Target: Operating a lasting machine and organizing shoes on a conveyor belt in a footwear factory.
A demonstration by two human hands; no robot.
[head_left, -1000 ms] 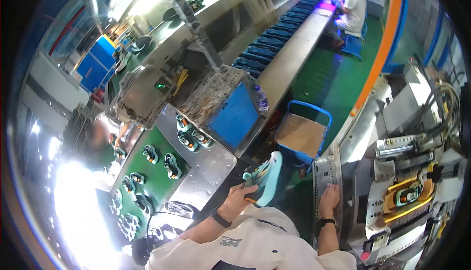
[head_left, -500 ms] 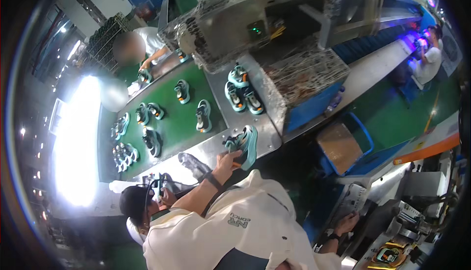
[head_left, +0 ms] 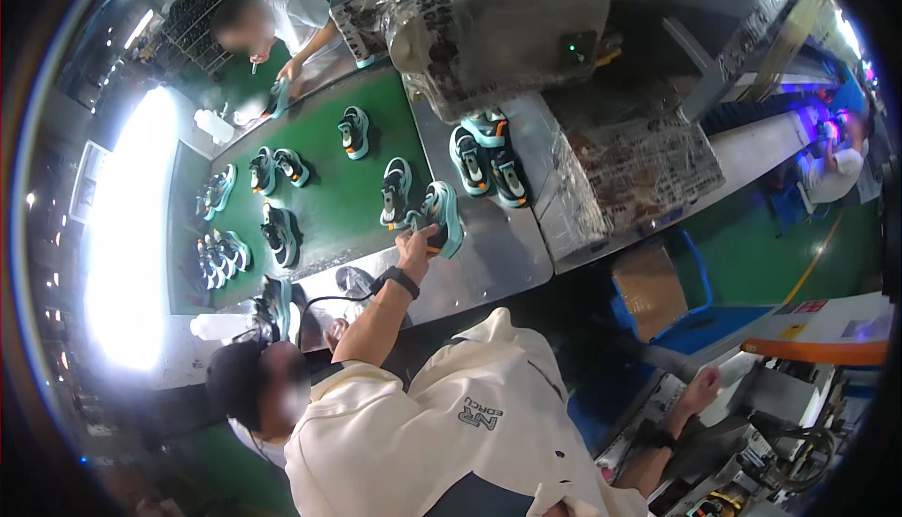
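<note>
My left hand, with a black band on its wrist, grips a black, white and teal sneaker. That sneaker is over the steel plate at the edge of the green belt, close beside another like sneaker. Far to the right, my right hand is over machinery, its fingers loosely bent and apart, with nothing visible in them. Several matching sneakers stand on the belt. A group of sneakers sits on the steel behind the held one.
A co-worker in a dark cap is close on my left, a hand near the belt. Across the belt, another person handles a shoe. A wrapped machine overhangs the steel. A blue-framed chair stands at right.
My left hand has carried the sneaker left and away from me, from the steel's near edge to the belt's edge. My right hand has moved up and right. The view has shifted.
</note>
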